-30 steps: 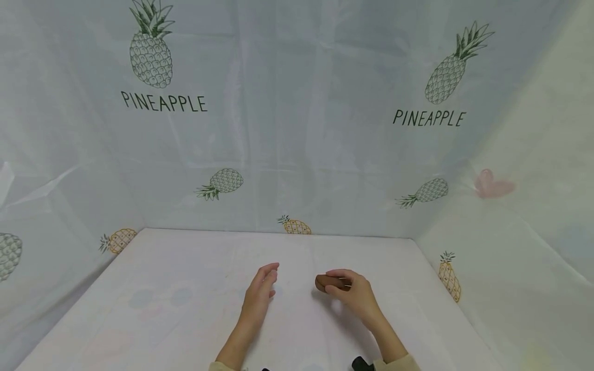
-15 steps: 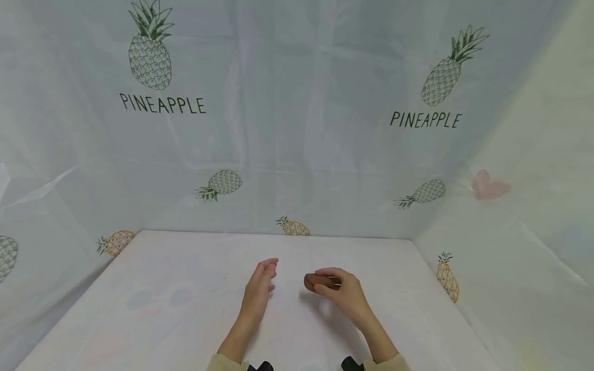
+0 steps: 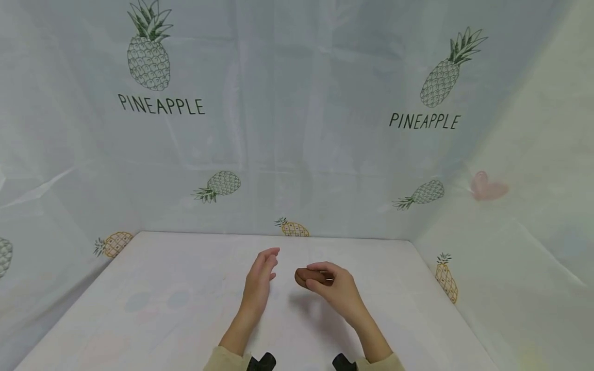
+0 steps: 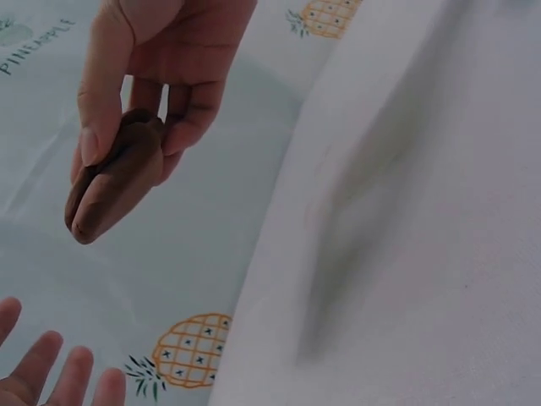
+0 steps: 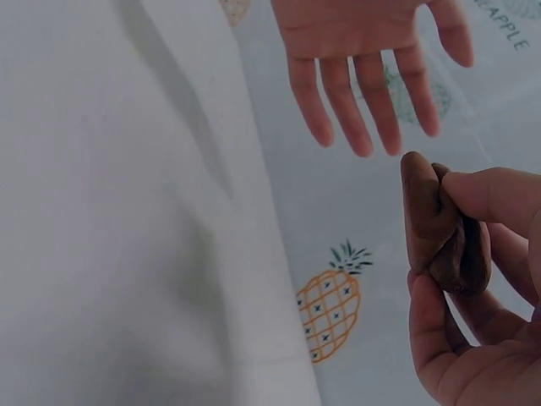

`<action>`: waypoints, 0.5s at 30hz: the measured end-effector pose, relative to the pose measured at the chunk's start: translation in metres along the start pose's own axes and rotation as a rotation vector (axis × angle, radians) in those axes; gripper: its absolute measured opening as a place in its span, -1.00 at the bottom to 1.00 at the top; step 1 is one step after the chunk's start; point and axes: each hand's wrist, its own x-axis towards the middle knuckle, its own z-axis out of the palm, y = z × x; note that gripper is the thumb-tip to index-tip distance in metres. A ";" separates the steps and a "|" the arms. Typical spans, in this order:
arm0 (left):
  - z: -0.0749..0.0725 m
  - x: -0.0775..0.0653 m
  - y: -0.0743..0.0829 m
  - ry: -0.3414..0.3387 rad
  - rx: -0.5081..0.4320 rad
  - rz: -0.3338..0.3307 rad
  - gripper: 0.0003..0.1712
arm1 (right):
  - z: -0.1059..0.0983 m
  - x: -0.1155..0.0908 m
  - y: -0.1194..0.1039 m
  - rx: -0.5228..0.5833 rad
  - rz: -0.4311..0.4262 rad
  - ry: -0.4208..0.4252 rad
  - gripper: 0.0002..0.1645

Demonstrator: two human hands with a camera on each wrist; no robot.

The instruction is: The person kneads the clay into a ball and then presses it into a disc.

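Observation:
A brown, smooth lump with a deep fold [image 3: 305, 276], much like modelling clay, is pinched between the thumb and fingers of my right hand [image 3: 342, 292]. It is held above the white table, its shadow falling below. In the left wrist view the lump [image 4: 122, 182] tapers to a blunt end that points down and away from the palm. The right wrist view shows creases along the lump [image 5: 433, 222]. My left hand [image 3: 258, 288] hovers to the left of it, apart from it, fingers extended and holding nothing. That same left hand [image 5: 355, 51] appears palm-on with its fingers spread.
The white tabletop [image 3: 185, 288] spreads under both hands, its far edge meeting a hanging pineapple-print sheet [image 3: 297, 129]. More of this sheet walls the left and right sides. Black straps [image 3: 262, 362] and beige sleeves [image 3: 227, 359] show at the wrists.
My right hand has carried the brown lump leftward and slightly up, closer to the left hand. The left hand has risen a little, its fingers still extended.

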 end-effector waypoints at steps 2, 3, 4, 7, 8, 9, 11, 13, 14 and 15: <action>0.000 0.002 0.004 0.007 0.000 0.010 -0.53 | 0.001 0.001 -0.005 0.010 -0.008 -0.003 -0.63; 0.001 0.003 0.005 0.009 -0.002 0.016 -0.53 | 0.002 0.002 -0.007 0.016 -0.010 -0.006 -0.63; 0.001 0.004 0.007 0.007 -0.006 0.024 -0.53 | 0.002 0.003 -0.009 0.022 -0.010 -0.006 -0.63; 0.000 0.006 0.010 0.003 -0.002 0.044 -0.52 | 0.004 0.003 -0.016 0.054 -0.009 -0.020 -0.61; 0.000 0.007 0.010 0.002 -0.008 0.049 -0.52 | 0.005 0.003 -0.017 0.065 -0.006 -0.025 -0.61; -0.001 0.008 0.011 0.000 -0.008 0.055 -0.52 | 0.006 0.003 -0.019 0.073 -0.002 -0.031 -0.61; -0.002 0.009 0.011 -0.001 -0.006 0.062 -0.50 | 0.007 0.004 -0.022 0.084 -0.003 -0.036 -0.60; -0.004 0.011 0.011 0.000 -0.010 0.066 -0.49 | 0.009 0.004 -0.024 0.093 -0.006 -0.038 -0.61; -0.004 0.012 0.011 0.001 -0.017 0.069 -0.49 | 0.010 0.005 -0.025 0.093 -0.012 -0.039 -0.61; -0.005 0.012 0.011 0.002 -0.020 0.072 -0.49 | 0.011 0.005 -0.026 0.091 -0.020 -0.038 -0.61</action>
